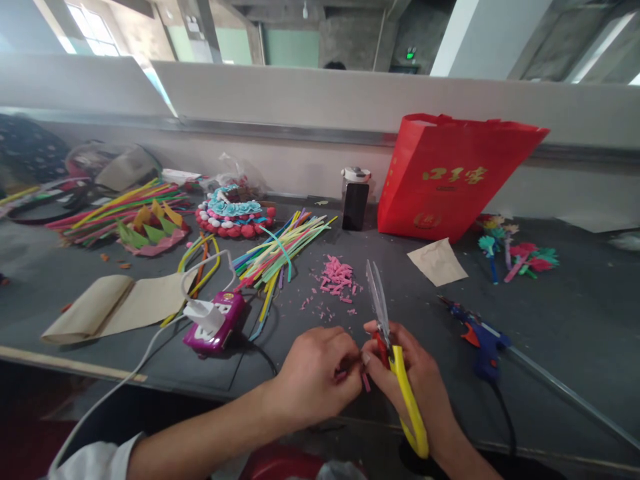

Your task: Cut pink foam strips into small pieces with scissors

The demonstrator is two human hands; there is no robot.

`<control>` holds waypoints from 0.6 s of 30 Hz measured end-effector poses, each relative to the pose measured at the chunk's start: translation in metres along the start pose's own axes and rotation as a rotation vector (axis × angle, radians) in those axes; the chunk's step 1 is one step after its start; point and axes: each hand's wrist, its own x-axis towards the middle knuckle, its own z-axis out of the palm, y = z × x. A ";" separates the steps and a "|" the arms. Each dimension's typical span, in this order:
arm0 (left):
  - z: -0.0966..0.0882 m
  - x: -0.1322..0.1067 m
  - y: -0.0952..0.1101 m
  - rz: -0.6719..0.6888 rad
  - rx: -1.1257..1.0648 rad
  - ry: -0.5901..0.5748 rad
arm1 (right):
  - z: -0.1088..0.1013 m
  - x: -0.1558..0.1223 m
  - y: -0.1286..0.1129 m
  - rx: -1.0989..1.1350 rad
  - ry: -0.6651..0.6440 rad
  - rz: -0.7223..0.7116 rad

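Observation:
My right hand [415, 373] grips yellow-handled scissors [387, 333], blades pointing away from me and closed. My left hand [315, 373] is curled, its fingertips pinching a small pink piece [366, 381] right next to the right hand's fingers. Both hands hover near the front edge of the dark table [550, 320]. A heap of pink cuttings [337, 277] lies just beyond the hands.
A bundle of coloured strips [275, 253] lies left of the cuttings. A purple power strip with a white plug [213, 320], a blue glue gun [477, 337], a red bag [450, 177], a black bottle [355, 200], brown paper [113, 303] and a decorated craft cake [233, 213] sit around.

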 end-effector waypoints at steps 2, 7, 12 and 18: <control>-0.005 0.004 0.001 -0.257 -0.272 -0.085 | -0.002 0.001 0.000 -0.045 0.015 -0.050; -0.014 0.010 -0.002 -0.605 -0.799 -0.201 | -0.004 0.001 -0.002 -0.138 0.041 -0.158; -0.015 0.011 -0.005 -0.646 -0.930 -0.232 | -0.004 0.000 -0.003 -0.193 0.074 -0.240; -0.013 0.011 -0.004 -0.703 -1.034 -0.223 | -0.003 -0.002 0.003 -0.211 0.088 -0.241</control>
